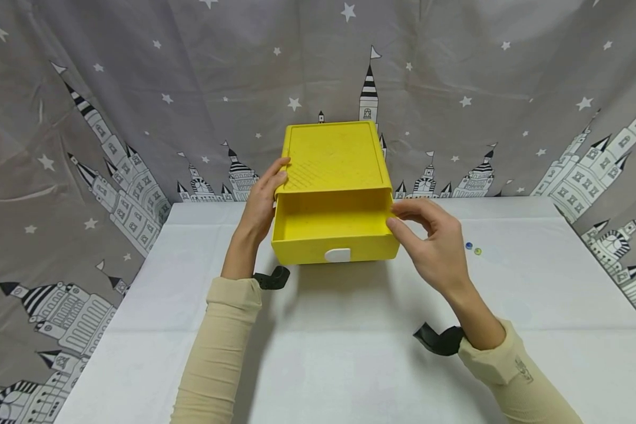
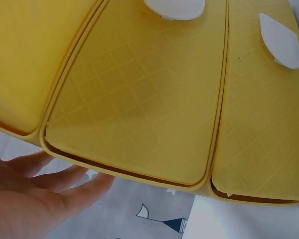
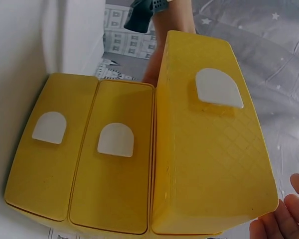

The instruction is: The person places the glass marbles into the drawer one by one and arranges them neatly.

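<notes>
A yellow drawer cabinet [image 1: 334, 156] stands on the table with its top drawer [image 1: 328, 221] pulled out. The drawer's inside is bare, and a white rounded handle [image 1: 337, 255] sits on its front. My left hand [image 1: 259, 203] rests along the cabinet's left side, fingers extended; the left wrist view shows these fingers [image 2: 72, 177] spread beside the lower drawers [image 2: 139, 99]. At the right wall of the pulled-out drawer is my right hand [image 1: 429, 238], fingers and thumb loosely bent. In the right wrist view its fingers [image 3: 284, 219] touch near the drawer's corner, with the thumb apart.
A blue bead-like piece [image 1: 469, 245] and a yellow-green one [image 1: 477, 251] lie on the white-covered table [image 1: 535, 294] to the right. Behind the cabinet hangs a grey curtain [image 1: 217, 70] with castles and stars. Dark straps [image 1: 440, 341] hang from both wrists.
</notes>
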Demonstrator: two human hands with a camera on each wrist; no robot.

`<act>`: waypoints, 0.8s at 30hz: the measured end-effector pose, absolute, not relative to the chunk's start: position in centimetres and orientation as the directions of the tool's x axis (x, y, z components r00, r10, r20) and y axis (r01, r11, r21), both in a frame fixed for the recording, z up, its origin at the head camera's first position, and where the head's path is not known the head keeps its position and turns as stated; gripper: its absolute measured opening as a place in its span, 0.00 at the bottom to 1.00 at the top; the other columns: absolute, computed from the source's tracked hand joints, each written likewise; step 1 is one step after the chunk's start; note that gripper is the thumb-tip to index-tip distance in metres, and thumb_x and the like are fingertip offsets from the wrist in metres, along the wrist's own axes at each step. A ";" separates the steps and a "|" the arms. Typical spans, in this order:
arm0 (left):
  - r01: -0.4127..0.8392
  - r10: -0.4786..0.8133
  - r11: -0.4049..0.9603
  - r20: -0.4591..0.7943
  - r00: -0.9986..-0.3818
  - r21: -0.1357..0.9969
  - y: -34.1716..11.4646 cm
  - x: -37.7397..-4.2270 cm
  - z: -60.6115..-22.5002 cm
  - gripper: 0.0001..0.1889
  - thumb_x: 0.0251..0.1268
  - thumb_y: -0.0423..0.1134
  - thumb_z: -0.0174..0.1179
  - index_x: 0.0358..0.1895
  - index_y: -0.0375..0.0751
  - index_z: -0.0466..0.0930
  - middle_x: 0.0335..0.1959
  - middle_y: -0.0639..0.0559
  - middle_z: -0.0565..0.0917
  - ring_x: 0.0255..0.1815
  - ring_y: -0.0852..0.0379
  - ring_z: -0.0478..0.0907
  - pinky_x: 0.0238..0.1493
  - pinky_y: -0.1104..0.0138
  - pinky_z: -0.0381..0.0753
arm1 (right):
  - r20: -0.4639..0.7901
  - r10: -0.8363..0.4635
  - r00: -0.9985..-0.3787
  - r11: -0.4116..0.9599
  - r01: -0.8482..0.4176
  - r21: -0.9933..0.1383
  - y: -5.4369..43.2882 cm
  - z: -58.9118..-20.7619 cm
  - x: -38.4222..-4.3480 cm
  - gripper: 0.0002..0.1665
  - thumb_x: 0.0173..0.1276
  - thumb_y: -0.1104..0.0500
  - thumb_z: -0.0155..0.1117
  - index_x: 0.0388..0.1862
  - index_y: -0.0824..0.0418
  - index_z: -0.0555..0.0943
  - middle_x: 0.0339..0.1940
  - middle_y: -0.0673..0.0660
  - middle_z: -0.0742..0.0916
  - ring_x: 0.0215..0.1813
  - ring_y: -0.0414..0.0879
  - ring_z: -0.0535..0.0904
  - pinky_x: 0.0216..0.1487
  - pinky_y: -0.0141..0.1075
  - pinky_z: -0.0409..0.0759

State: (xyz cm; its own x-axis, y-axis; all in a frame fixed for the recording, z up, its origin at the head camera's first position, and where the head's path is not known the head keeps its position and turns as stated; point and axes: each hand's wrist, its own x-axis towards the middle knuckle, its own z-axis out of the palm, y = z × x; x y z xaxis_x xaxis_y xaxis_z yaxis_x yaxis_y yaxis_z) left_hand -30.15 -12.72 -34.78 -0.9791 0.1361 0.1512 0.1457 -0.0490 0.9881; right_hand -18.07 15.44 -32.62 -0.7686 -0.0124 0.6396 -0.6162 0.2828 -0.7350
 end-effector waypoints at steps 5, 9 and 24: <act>0.149 0.137 -0.058 0.155 -0.978 0.987 -12.7 -30.2 -34.8 0.26 0.79 0.46 0.45 0.76 0.47 0.62 0.77 0.53 0.58 0.70 0.53 0.61 0.69 0.52 0.60 | 0.642 -0.010 -0.767 0.253 -0.623 -0.741 15.7 -32.9 -17.9 0.11 0.60 0.78 0.66 0.43 0.76 0.82 0.42 0.63 0.85 0.44 0.45 0.81 0.53 0.33 0.78; 0.151 0.137 -0.061 0.158 -0.978 0.987 -12.7 -30.2 -34.8 0.26 0.79 0.46 0.45 0.76 0.47 0.62 0.77 0.53 0.57 0.71 0.53 0.60 0.69 0.52 0.59 | 0.626 0.000 -0.780 0.295 -0.598 -0.745 15.8 -33.3 -17.8 0.10 0.61 0.77 0.66 0.43 0.74 0.83 0.41 0.61 0.85 0.44 0.43 0.81 0.53 0.31 0.77; 0.166 0.136 -0.055 0.172 -0.976 0.985 -12.7 -30.0 -34.9 0.27 0.79 0.46 0.45 0.76 0.47 0.61 0.78 0.53 0.57 0.72 0.53 0.59 0.70 0.52 0.58 | 0.624 0.002 -0.782 0.340 -0.586 -0.736 15.9 -33.9 -17.5 0.10 0.63 0.76 0.66 0.44 0.74 0.83 0.42 0.60 0.86 0.44 0.42 0.80 0.54 0.30 0.77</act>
State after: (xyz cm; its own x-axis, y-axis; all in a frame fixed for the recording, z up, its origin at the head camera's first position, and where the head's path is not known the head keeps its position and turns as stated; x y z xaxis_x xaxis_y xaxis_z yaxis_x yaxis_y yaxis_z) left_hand -30.04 -12.68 -34.87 -0.9756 0.1364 0.1723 0.1662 -0.0555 0.9845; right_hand -17.47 15.95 -33.86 -0.7817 0.0024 0.6236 -0.5859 0.3399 -0.7357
